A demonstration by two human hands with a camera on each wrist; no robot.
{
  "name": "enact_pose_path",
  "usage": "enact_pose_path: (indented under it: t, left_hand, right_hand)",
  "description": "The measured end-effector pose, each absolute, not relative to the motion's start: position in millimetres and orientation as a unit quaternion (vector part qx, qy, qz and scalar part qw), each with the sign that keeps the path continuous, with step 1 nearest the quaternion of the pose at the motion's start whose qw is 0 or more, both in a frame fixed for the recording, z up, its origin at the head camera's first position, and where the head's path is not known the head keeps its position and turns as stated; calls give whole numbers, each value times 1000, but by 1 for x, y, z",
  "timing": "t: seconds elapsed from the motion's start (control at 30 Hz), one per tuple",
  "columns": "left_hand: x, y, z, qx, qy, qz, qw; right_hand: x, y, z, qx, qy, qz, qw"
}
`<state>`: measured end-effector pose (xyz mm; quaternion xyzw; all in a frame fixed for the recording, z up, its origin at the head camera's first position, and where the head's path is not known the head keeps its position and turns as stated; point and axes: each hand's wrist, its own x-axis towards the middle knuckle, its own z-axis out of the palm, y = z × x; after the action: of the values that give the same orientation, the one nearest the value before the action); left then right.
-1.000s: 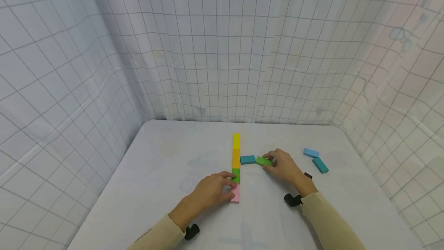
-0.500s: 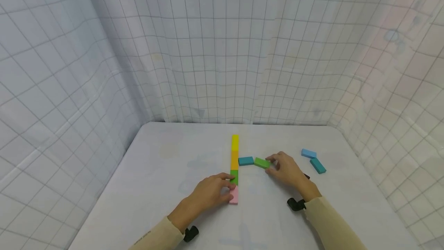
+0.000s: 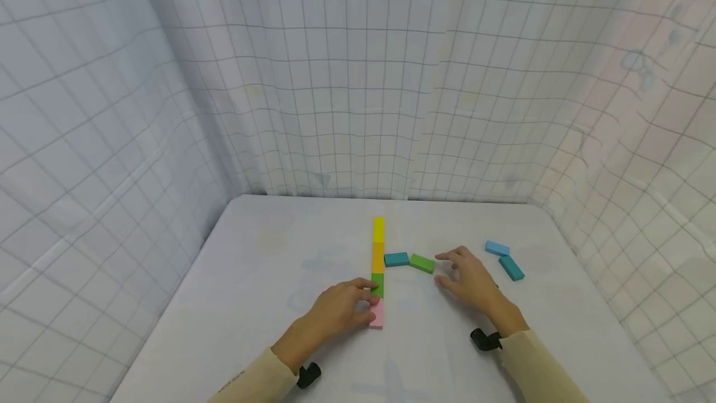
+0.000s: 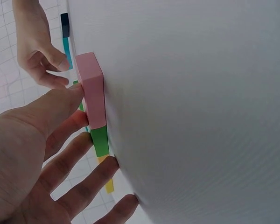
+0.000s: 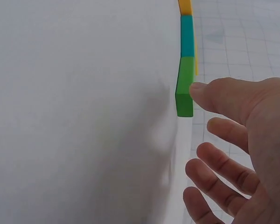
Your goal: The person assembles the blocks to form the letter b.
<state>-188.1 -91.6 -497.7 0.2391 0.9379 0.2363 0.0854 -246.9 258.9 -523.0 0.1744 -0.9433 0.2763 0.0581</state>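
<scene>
My left hand (image 3: 338,313) rests its fingertips on a straight column of flat rectangular blocks: a pink block (image 3: 378,316) nearest, then a green block (image 3: 380,291), an orange block (image 3: 378,258) and a yellow block (image 3: 379,229). In the left wrist view its thumb lies against the pink block (image 4: 94,100), other fingers spread. From the orange block a teal block (image 3: 396,259) extends rightward, followed by a slightly angled bright green block (image 3: 422,263). Beside that block's right end is my right hand (image 3: 470,285), fingers spread and holding nothing.
Farther right on the white table (image 3: 268,266) lie a light blue block (image 3: 497,248) and a second teal block (image 3: 511,268). A dark block is mostly hidden behind the right wrist. White gridded curtains (image 3: 358,111) surround the table's back and sides.
My right hand has let go of the bright green block and drawn back a little to the right, its fingers opening. The left hand stays in place on the column.
</scene>
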Motion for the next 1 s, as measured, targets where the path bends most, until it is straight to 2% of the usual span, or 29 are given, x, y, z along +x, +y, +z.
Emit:
enact_pose_path:
  t: [0.3,0.63,0.83,1.0]
  left_hand:
    - [-189,-93,-500,241,936,242,82]
    - [-190,-93,-495,249,938,232,71]
    - [-191,-93,-494,254,938,229,62]
    - [-191,-94,-497,257,937,228,69]
  right_hand:
    - [-228,283,-518,164,-948,250,105]
    - [-213,321,-520,207,-932,242,173]
    - [-210,334,-521,200,-934,240,175]
    - [-205,343,-524,190,-939,249,143]
